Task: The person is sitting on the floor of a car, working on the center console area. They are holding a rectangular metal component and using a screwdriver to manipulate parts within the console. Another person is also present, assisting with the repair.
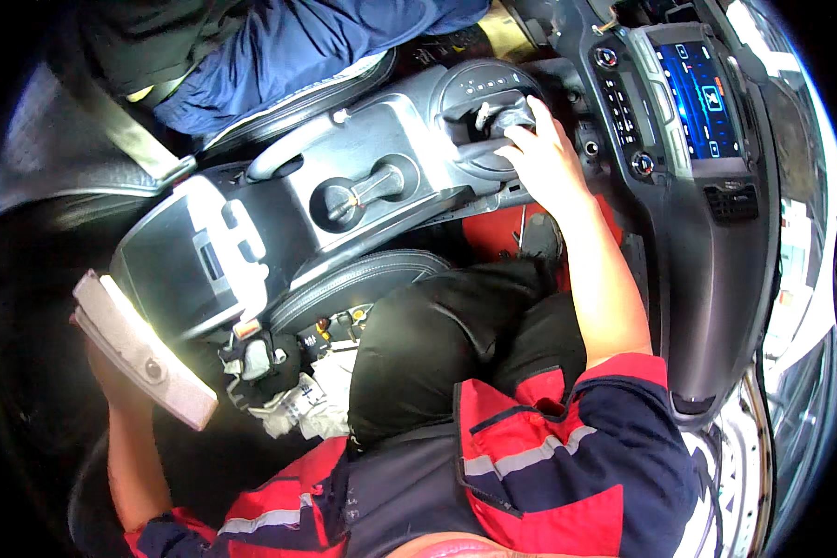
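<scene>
My left hand [112,372] is mostly hidden behind a pale beige slab-shaped part [144,349] with a round button near one end. It holds this part tilted beside the rear of the centre console [279,205]. Farther forward, my right hand [544,163] reaches over the gear shift surround [474,84]. Its fingers close around the black gear lever boot [511,116], partly covering it. A pale stub [483,115] shows beside the boot. Behind the surround, a dark elongated piece [367,192] lies across the two cup holders.
The dashboard with a lit screen [709,98] stands at right. Another person's legs in blue trousers [288,65] are across the console. White cloth or paper [312,405] and a dark item with a grey strap [260,363] lie by my thigh. A seat belt strap [121,135] hangs at far left.
</scene>
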A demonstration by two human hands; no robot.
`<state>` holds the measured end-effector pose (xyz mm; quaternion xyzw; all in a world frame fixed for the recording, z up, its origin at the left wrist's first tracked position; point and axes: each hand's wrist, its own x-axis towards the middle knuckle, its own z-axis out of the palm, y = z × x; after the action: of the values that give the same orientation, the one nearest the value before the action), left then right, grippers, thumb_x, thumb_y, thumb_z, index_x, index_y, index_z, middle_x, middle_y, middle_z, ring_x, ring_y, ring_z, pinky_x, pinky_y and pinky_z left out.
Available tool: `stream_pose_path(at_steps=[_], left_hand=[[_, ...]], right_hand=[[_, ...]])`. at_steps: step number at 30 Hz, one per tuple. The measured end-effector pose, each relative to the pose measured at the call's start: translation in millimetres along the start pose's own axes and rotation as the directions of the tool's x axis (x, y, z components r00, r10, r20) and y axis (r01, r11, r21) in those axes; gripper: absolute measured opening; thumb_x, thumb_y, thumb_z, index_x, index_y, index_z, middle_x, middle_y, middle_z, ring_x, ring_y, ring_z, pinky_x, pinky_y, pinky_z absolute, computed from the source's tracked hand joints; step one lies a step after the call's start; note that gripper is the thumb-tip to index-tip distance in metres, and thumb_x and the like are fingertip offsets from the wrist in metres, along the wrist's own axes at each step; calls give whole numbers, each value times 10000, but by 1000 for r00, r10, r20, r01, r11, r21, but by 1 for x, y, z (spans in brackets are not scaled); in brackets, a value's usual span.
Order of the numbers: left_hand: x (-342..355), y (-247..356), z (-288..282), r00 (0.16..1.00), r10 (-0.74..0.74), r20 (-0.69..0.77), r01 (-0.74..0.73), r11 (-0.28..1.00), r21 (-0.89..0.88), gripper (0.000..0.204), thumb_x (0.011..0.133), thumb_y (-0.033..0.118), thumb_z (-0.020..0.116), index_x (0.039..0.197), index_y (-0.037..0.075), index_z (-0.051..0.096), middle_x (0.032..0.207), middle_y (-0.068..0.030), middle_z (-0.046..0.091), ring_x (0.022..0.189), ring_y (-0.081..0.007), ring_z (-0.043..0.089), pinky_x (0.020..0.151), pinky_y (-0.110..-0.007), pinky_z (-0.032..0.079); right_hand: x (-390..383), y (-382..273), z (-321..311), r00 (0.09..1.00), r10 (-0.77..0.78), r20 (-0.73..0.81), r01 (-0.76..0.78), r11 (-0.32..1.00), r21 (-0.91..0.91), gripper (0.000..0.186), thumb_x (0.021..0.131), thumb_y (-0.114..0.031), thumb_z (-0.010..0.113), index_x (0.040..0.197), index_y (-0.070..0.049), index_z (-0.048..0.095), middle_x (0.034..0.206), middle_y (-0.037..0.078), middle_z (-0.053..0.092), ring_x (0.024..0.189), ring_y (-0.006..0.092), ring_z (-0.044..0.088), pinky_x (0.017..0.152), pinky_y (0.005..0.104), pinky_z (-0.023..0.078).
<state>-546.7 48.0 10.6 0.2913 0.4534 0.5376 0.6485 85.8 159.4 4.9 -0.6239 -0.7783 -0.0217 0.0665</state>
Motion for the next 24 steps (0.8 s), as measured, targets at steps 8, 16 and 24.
stream_pose_path(at_steps=[8, 16, 24], left_hand=[[4, -3, 54, 916, 15, -402, 184, 873, 451, 599, 983, 554, 370, 1356, 92, 444, 1279, -89, 531, 1108, -226, 561, 960, -366, 456], [-5, -10, 62, 938, -277, 207, 345, 786, -513, 570, 952, 565, 446, 1277, 104, 534, 1246, -74, 600, 1117, -243, 577, 1001, -446, 426], [11, 5, 100, 977, -166, -137, 152, 983, -107, 627, 964, 609, 357, 1294, 103, 524, 1253, -91, 581, 1148, -214, 556, 969, -388, 444]], right_hand=[[26, -17, -1, 937, 145, 316, -56, 960, -276, 280, 853, -343, 645, 1049, -144, 669, 1162, 202, 478, 1064, 364, 564, 874, 477, 493], [34, -26, -29, 858, 204, 472, -102, 967, -233, 409, 841, -362, 656, 1182, -138, 619, 1442, 251, 344, 1157, 400, 546, 958, 460, 469], [14, -85, -39, 953, -224, 205, 224, 974, 23, 312, 911, -342, 528, 917, -60, 663, 893, 167, 674, 863, 326, 662, 785, 417, 522]])
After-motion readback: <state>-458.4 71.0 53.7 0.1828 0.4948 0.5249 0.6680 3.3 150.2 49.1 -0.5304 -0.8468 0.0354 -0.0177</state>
